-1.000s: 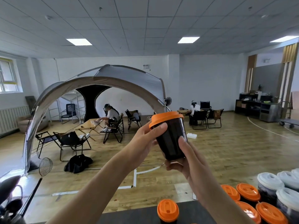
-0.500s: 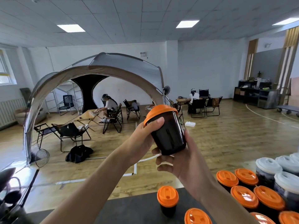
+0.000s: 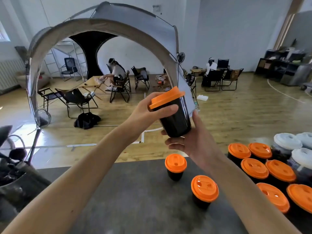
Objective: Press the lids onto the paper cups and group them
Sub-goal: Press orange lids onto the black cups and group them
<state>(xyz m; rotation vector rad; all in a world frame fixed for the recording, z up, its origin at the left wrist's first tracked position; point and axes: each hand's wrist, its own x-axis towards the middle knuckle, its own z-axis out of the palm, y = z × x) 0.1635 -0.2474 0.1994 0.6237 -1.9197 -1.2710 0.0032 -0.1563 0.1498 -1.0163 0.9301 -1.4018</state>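
While left hand [image 3: 145,114] and right hand [image 3: 195,143] clasp the tilted cup [image 3: 176,119], it hides the left fingers.

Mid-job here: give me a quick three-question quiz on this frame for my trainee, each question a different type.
1. True or false: the held cup stands on the table.
2. Its lid is: A white, B orange, C black.
3. Fill in: the ___ hand grips the cup just under the lid; the other cradles its base.
Key: 1 false, it is in the air, tilted. 2 B. 3 left hand; the right hand is at the base.
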